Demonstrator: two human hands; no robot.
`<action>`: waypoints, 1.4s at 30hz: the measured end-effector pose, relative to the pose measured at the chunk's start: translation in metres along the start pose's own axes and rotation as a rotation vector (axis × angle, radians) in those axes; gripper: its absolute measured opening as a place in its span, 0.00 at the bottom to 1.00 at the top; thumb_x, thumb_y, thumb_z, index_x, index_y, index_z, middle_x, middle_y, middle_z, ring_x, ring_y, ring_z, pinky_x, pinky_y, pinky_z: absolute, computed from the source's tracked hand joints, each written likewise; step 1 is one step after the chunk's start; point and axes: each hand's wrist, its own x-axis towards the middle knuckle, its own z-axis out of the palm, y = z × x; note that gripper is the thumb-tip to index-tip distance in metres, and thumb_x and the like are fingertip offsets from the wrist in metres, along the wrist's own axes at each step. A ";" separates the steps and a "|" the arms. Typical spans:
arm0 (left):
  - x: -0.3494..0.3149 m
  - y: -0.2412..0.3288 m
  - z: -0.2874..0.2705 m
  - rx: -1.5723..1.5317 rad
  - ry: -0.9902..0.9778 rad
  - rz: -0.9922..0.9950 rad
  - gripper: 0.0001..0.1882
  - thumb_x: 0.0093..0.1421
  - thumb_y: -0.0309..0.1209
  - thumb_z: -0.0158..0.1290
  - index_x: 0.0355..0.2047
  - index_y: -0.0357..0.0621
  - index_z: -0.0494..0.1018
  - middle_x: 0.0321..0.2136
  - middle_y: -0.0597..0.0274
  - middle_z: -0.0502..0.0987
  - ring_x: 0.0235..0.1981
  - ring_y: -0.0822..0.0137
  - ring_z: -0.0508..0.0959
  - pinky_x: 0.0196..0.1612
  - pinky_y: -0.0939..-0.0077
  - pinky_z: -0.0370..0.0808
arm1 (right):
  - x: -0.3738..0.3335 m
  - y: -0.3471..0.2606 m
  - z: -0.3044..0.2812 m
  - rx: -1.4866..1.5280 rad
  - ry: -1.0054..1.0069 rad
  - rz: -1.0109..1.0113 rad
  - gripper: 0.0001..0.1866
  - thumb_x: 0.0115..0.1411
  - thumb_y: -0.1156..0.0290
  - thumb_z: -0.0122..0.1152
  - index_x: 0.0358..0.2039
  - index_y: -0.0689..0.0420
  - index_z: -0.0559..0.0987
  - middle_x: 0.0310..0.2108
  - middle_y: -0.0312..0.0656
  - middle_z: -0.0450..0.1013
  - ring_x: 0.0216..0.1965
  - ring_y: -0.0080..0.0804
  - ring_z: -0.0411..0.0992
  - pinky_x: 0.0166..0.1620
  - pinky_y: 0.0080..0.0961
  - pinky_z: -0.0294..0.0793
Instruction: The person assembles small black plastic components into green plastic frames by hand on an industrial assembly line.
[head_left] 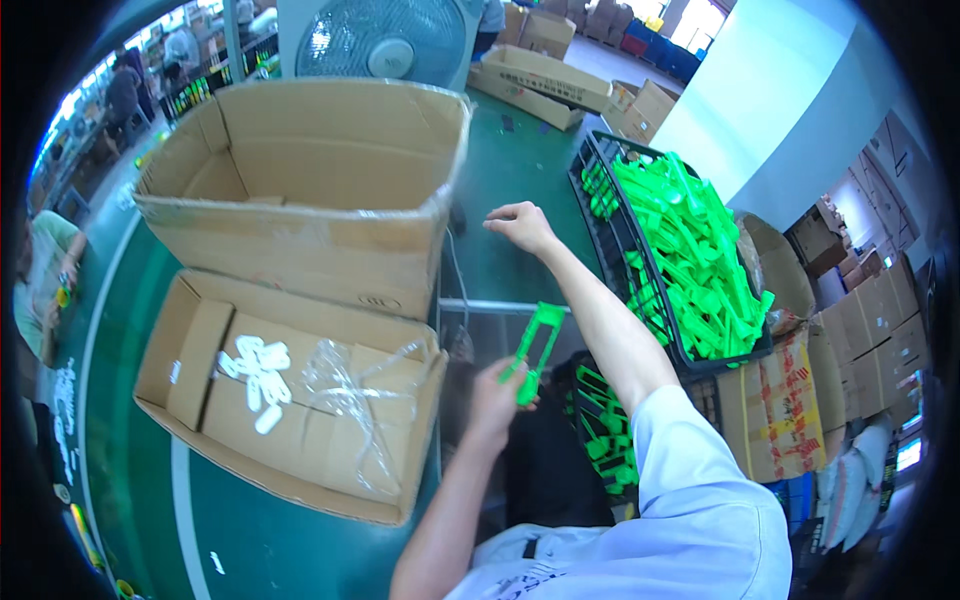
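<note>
My left hand (492, 402) is closed round the lower end of a bright green plastic frame (542, 345), a long flat piece with a rectangular opening, held tilted in front of my body. My right arm stretches forward across the green table, and my right hand (522, 226) hovers right of the large cardboard box (300, 235). Its fingers are curled together; whether something small is in them I cannot make out. Nearest to the left hand is a shallow cardboard box (420, 420) with several small white pieces (258, 372) and clear plastic wrap (360, 400).
On the right, a black crate (650, 275) is heaped with green plastic parts (690, 250). A lower crate (605, 430) beside my body holds more. A fan (385, 45) stands behind the large box. Stacked cartons (870, 335) are at far right. Another person (50, 275) sits at far left.
</note>
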 end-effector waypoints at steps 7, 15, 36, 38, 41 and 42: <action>0.001 0.001 0.006 -0.001 -0.020 -0.053 0.19 0.66 0.35 0.50 0.52 0.36 0.69 0.31 0.57 0.78 0.25 0.70 0.78 0.28 0.79 0.77 | 0.071 0.008 0.032 0.075 0.028 0.159 0.13 0.47 0.59 0.67 0.30 0.53 0.86 0.33 0.47 0.80 0.39 0.40 0.79 0.48 0.30 0.76; 0.002 0.006 0.005 -0.023 -0.035 -0.064 0.20 0.66 0.36 0.50 0.54 0.39 0.69 0.31 0.58 0.78 0.25 0.71 0.78 0.28 0.80 0.76 | 0.088 0.006 0.040 0.013 -0.003 0.199 0.12 0.45 0.63 0.69 0.30 0.56 0.86 0.32 0.49 0.80 0.35 0.42 0.79 0.46 0.31 0.77; -0.001 0.008 0.011 0.019 -0.032 -0.102 0.19 0.65 0.37 0.52 0.53 0.42 0.71 0.31 0.61 0.78 0.27 0.72 0.78 0.29 0.80 0.75 | 0.085 0.007 0.037 -0.115 -0.123 0.140 0.16 0.43 0.61 0.71 0.33 0.55 0.85 0.33 0.49 0.80 0.36 0.43 0.78 0.44 0.32 0.77; -0.002 0.010 0.011 0.019 -0.030 -0.099 0.19 0.65 0.37 0.52 0.53 0.42 0.71 0.31 0.61 0.78 0.27 0.72 0.78 0.29 0.80 0.75 | 0.084 0.010 0.039 -0.160 -0.170 0.069 0.17 0.42 0.60 0.72 0.31 0.56 0.85 0.34 0.49 0.80 0.38 0.44 0.78 0.45 0.32 0.77; -0.002 0.010 0.011 0.020 -0.025 -0.097 0.20 0.65 0.37 0.52 0.53 0.42 0.71 0.31 0.61 0.78 0.27 0.71 0.78 0.29 0.80 0.75 | 0.084 0.009 0.041 -0.176 -0.193 0.089 0.16 0.42 0.60 0.72 0.29 0.56 0.84 0.34 0.49 0.79 0.39 0.44 0.78 0.45 0.32 0.76; -0.001 0.009 0.011 0.024 -0.023 -0.097 0.20 0.64 0.37 0.52 0.53 0.42 0.71 0.31 0.61 0.78 0.27 0.71 0.78 0.29 0.80 0.75 | 0.082 0.007 0.042 -0.176 -0.193 0.087 0.16 0.42 0.60 0.72 0.29 0.56 0.84 0.34 0.49 0.79 0.39 0.44 0.78 0.45 0.32 0.76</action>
